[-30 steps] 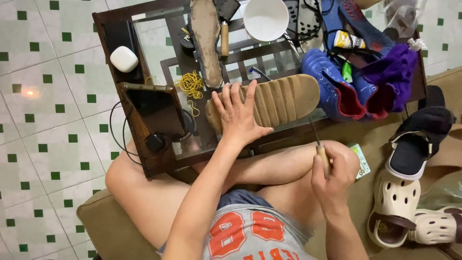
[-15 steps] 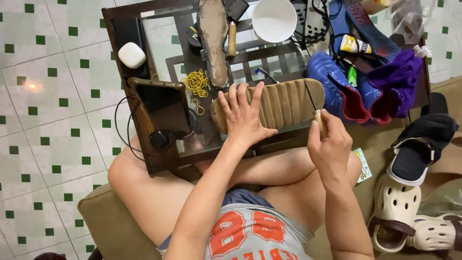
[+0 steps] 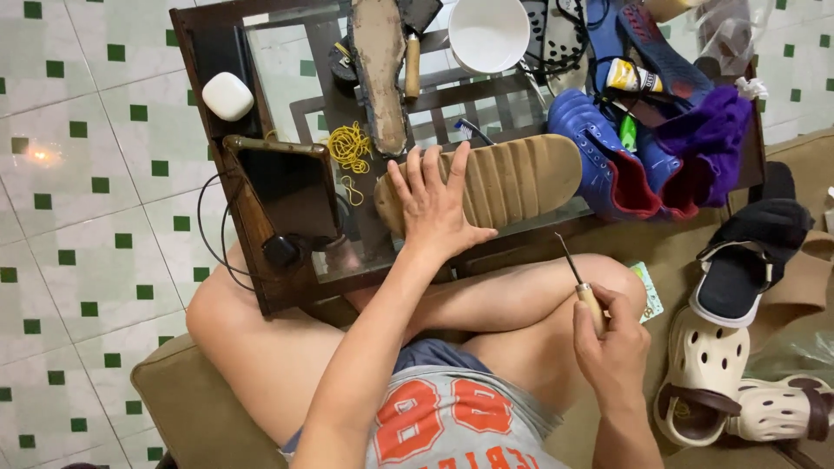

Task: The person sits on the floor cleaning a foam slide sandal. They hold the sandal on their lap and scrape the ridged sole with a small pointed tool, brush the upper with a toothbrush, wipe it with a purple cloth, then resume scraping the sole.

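My left hand (image 3: pixel 437 204) lies flat, fingers spread, on a tan ribbed shoe sole (image 3: pixel 512 178) that rests upside down on the glass table (image 3: pixel 287 61). My right hand (image 3: pixel 612 334) is over my right knee, closed around the pale wooden handle of a thin metal awl (image 3: pixel 575 274) whose tip points up and away from the sole. A worn brown sole (image 3: pixel 380 69) lies farther back on the table.
On the table are a dark phone (image 3: pixel 291 187) with a cable, a white case (image 3: pixel 228 95), yellow rubber bands (image 3: pixel 349 146), a white bowl (image 3: pixel 488 33), blue shoes (image 3: pixel 599 156) and purple cloth (image 3: pixel 712 130). A black sandal (image 3: pixel 751 256) and beige clogs (image 3: pixel 708 382) lie at right.
My right hand rose with the awl to the sole's right end, then drew back down to my knee. The left hand stayed pressed on the sole.
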